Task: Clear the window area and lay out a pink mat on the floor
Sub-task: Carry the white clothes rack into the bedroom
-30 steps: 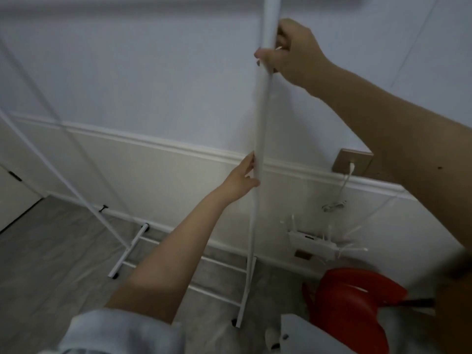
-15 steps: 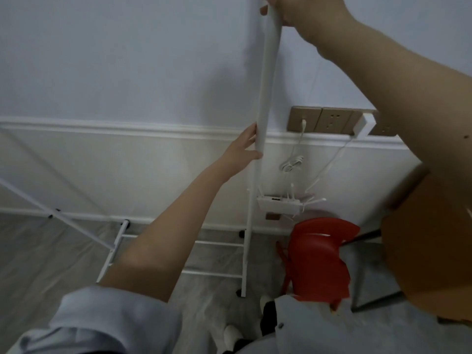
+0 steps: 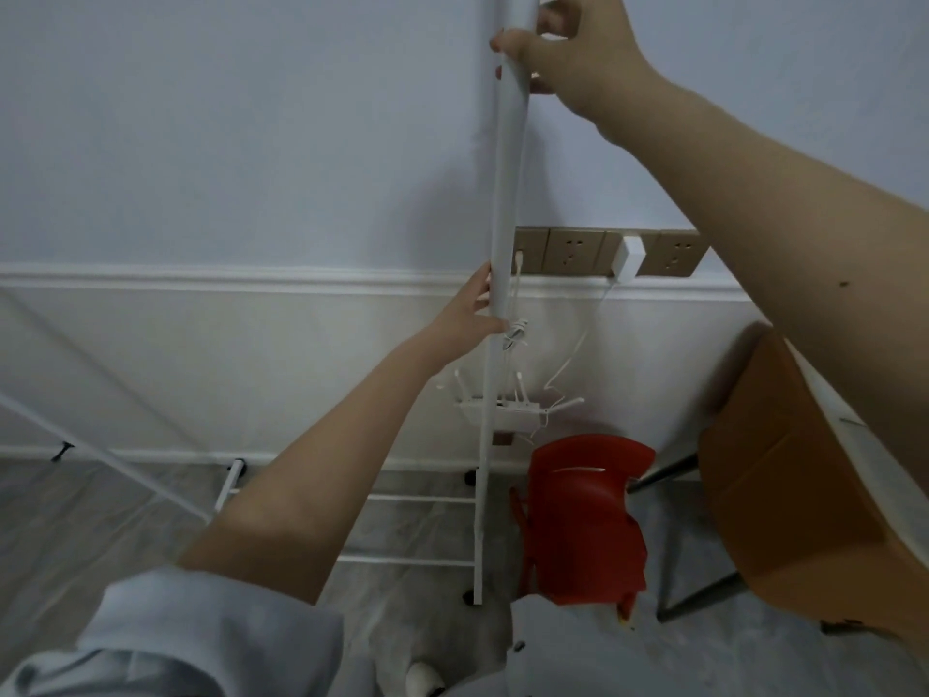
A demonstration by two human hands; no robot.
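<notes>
We are looking down from the head camera at a white upright pole (image 3: 505, 193) of a white metal rack (image 3: 422, 525) that is standing on the grey floor (image 3: 100, 535) against the wall (image 3: 226, 143). Our right hand (image 3: 578, 47) is reaching up near the top edge of the view and is curling its fingers and thumb around the pole, gripping it. Our left hand (image 3: 470, 314) is holding the same pole lower down, level with the white moulding on the wall, with the thumb and fingers wrapping the pole from its left side. The foot of the pole is resting on the floor close to the base of the wall, and the rack's low crossbars are running leftward from it. Just behind the pole, a row of tan wall sockets (image 3: 603, 251) is sitting above the moulding, with a white plug adapter (image 3: 628, 259) in one of them and white cables hanging down to a white router (image 3: 507, 410) lower on the wall. To the right of the pole's foot, a red plastic stool (image 3: 583, 515) is standing on the floor, and beside it, toward the right edge, a brown chair (image 3: 784, 485) on dark legs is standing. We are not seeing any pink mat in this view.
</notes>
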